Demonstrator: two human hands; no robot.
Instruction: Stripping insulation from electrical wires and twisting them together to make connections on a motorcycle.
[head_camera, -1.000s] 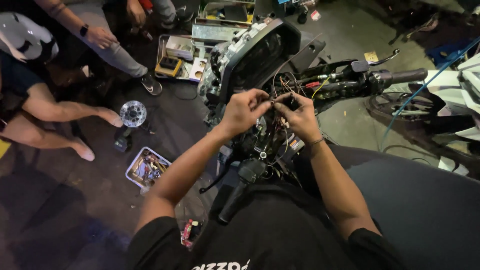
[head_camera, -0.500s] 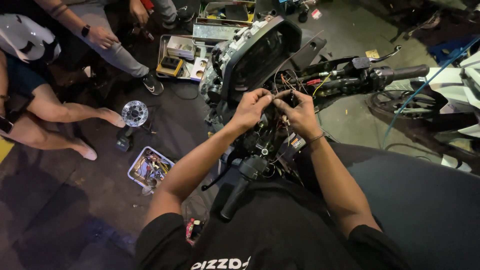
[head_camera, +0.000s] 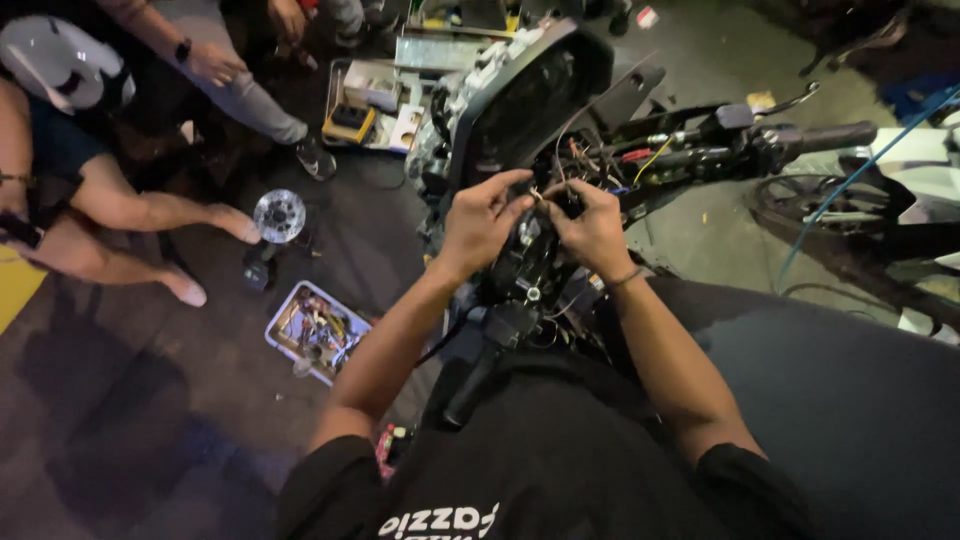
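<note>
Seen from above, the left hand (head_camera: 480, 222) and right hand (head_camera: 592, 228) meet at a motorcycle's open handlebar, each pinching thin wires (head_camera: 545, 193) between fingertips; they look light, limp and easily damaged, best gripped by their insulation.

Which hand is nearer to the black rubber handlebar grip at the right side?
Right. The right hand works left of the black rubber handlebar grip; the left hand lies farther left.

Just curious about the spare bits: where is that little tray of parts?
In the head view, the small parts tray lies on the floor, left of the person's left forearm, below the round lamp.
</note>
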